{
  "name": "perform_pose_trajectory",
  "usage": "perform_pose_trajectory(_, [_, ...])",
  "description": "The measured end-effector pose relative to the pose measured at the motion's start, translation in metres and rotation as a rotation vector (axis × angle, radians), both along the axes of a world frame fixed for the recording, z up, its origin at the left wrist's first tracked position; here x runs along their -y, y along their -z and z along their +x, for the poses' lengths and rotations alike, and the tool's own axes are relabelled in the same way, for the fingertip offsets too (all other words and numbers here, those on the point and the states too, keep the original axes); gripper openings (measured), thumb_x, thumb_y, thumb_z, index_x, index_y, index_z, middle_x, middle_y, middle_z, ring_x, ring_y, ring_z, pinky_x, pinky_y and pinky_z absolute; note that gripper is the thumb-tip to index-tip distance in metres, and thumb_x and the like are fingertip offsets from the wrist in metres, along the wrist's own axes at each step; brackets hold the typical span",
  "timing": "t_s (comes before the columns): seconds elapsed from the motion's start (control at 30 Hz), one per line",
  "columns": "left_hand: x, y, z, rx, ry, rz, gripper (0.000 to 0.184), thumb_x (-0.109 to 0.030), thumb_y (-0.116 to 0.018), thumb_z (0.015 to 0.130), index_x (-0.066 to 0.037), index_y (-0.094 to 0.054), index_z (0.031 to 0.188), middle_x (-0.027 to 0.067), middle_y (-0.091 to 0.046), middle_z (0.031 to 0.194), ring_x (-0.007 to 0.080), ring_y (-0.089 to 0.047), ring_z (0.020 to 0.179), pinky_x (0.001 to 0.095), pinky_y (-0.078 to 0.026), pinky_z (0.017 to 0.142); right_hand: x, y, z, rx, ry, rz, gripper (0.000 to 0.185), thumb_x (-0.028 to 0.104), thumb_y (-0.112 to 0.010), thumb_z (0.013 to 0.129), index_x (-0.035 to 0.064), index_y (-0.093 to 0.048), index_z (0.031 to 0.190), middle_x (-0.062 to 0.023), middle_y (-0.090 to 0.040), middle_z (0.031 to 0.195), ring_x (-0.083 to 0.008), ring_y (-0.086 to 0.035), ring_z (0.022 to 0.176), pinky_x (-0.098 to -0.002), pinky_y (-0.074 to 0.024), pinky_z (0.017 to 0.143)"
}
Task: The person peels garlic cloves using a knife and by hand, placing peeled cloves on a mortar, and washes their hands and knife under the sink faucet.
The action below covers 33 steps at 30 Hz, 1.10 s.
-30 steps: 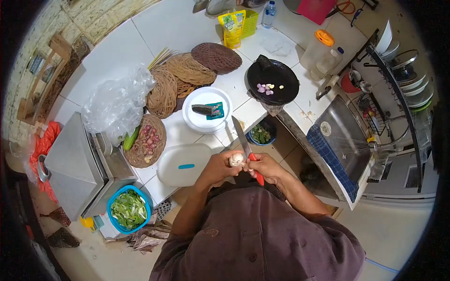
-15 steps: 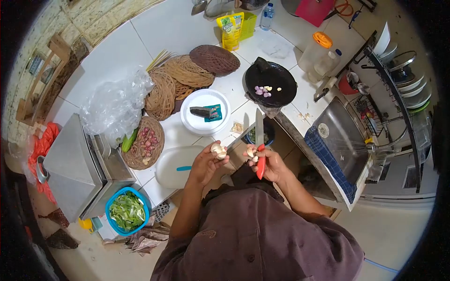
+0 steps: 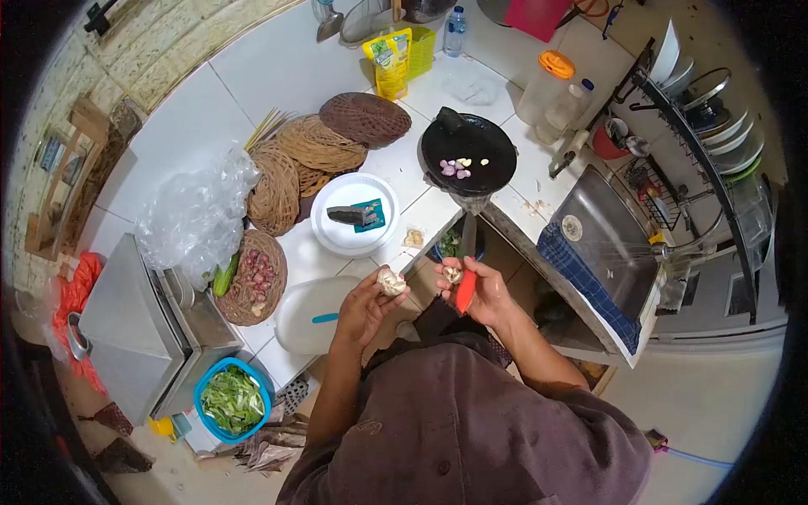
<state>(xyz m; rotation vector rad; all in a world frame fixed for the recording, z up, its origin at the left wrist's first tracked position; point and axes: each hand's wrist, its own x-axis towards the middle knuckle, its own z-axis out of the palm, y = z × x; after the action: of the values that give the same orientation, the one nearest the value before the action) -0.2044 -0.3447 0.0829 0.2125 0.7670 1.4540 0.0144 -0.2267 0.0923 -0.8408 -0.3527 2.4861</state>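
Observation:
In front of my torso, my left hand (image 3: pixel 364 307) is closed around a pale garlic bulb (image 3: pixel 390 282). My right hand (image 3: pixel 490 296) grips a knife (image 3: pixel 465 291) by its red handle, blade pointing away from me. The same hand also has some garlic pieces (image 3: pixel 452 273) at its fingertips. Beyond the hands, a black stone mortar (image 3: pixel 497 164) stands on the counter corner with peeled shallots (image 3: pixel 454 168) and several garlic cloves inside. A white plate (image 3: pixel 324 236) bearing a dark stick-like piece and a green sachet lies nearer the left hand.
A cutting board (image 3: pixel 295 311) with a blue-handled knife lies left of my hands. Beside it are a woven basket (image 3: pixel 269 307) of shallots, a cucumber (image 3: pixel 225 276) and a blue container (image 3: pixel 202 412) of chopped greens. The sink (image 3: pixel 610 227) is at right, its tap running.
The view has shifted slightly. Both hands stay close together in front of me; the garlic bulb has turned in my left hand, and the knife now lies flatter in my right.

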Motion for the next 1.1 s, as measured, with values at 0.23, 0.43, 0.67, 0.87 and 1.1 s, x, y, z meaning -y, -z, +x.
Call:
perform_pose_trajectory(0.23, [0.0,-0.002,0.0,0.011,-0.019,-0.025,0.041,-0.006,-0.042,0.093,0.007,-0.035,0.131,0.0229,-0.052,0.12,0.0349,-0.057,0.107,0.0388,-0.05,0.093,0.0,-0.004,-0.005,-0.115,0.052,-0.006,0.039,0.027,-0.04,0.094,-0.0023,-0.05,0.118,-0.0179,-0.054,0.121,-0.0301,-0.056,0.107,-0.0426,-0.0428,0.096])
perform_pose_trajectory(0.43, [0.001,0.001,-0.003,0.023,-0.018,0.01,0.042,-0.006,-0.044,0.092,0.006,-0.036,0.131,0.0226,-0.053,0.12,0.0347,-0.057,0.107,0.0389,-0.05,0.092,0.0,-0.014,-0.01,-0.183,0.051,0.005,0.044,0.028,-0.041,0.093,-0.0026,-0.044,0.125,-0.0196,-0.05,0.126,-0.0307,-0.054,0.11,-0.0445,-0.0399,0.099])
perform_pose_trajectory(0.67, [0.005,0.005,-0.004,0.019,-0.024,0.025,0.042,-0.007,-0.044,0.091,0.005,-0.037,0.131,0.022,-0.053,0.12,0.0354,-0.057,0.107,0.0392,-0.05,0.091,0.001,-0.011,-0.01,-0.223,0.019,0.022,0.045,0.029,-0.041,0.094,-0.0041,-0.043,0.125,-0.0195,-0.051,0.125,-0.0278,-0.056,0.103,-0.0444,-0.0409,0.098])
perform_pose_trajectory(0.87, [0.005,0.0,-0.002,0.049,-0.04,0.016,0.043,-0.005,-0.044,0.091,0.005,-0.035,0.132,0.0228,-0.054,0.118,0.0363,-0.057,0.107,0.0399,-0.05,0.092,0.005,-0.015,-0.013,-0.15,0.02,0.044,0.045,0.028,-0.043,0.093,-0.0044,-0.044,0.125,-0.0184,-0.052,0.123,-0.0251,-0.057,0.096,-0.0441,-0.0423,0.096])
perform_pose_trajectory(1.1, [0.007,-0.001,-0.003,-0.032,-0.009,0.02,0.047,-0.009,-0.046,0.089,0.006,-0.034,0.132,0.0212,-0.051,0.121,0.0356,-0.057,0.107,0.038,-0.051,0.091,0.007,-0.012,-0.011,-0.055,0.021,0.064,0.042,0.023,-0.045,0.092,-0.0039,-0.045,0.124,-0.0169,-0.054,0.119,-0.023,-0.057,0.093,-0.0425,-0.0473,0.089])
